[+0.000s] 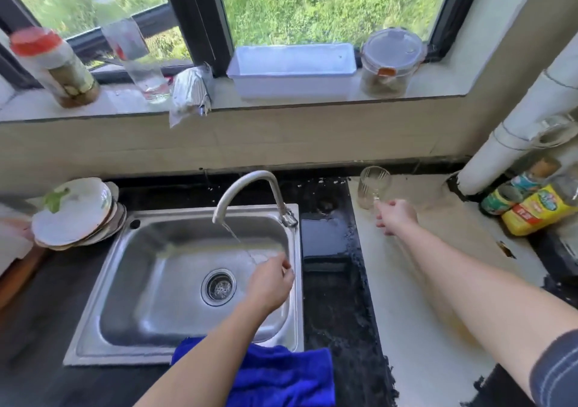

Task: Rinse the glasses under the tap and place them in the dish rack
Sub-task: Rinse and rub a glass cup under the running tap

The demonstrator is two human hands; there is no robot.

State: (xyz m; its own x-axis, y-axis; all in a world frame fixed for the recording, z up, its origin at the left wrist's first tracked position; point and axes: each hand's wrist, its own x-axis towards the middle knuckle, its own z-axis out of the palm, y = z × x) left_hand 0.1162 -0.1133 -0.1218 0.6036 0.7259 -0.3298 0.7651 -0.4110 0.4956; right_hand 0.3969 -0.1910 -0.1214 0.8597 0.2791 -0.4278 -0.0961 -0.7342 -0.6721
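A bright blue terry cloth hangs over the front rim of the brushed stainless-steel sink, just below the left forearm. The left hand is over the basin's right side with its fingers curled downward. Whether they close on anything clear cannot be told through the blur. A thin stream of water falls onto this hand from the curved white gooseneck tap beyond it. The round perforated drain strainer lies just to its left.

Between the two hands runs a glossy, wet black counter strip. The right arm, in a dark sleeve with thin pale stripes, stretches across a matte cream counter. The right hand reaches the lower wall of a clear, vertically ribbed drinking glass standing on that counter. Its fingertips touch the glass, but a full pinch cannot be confirmed.

Right of that hand lies a yellow plastic bottle, its label too blurred to read, by a white pipe. Far left of the left hand is a stack of white plates. Beyond both hands, the sill holds a white rectangular plastic tray, a round clear clip-lid container and a red-capped jar.
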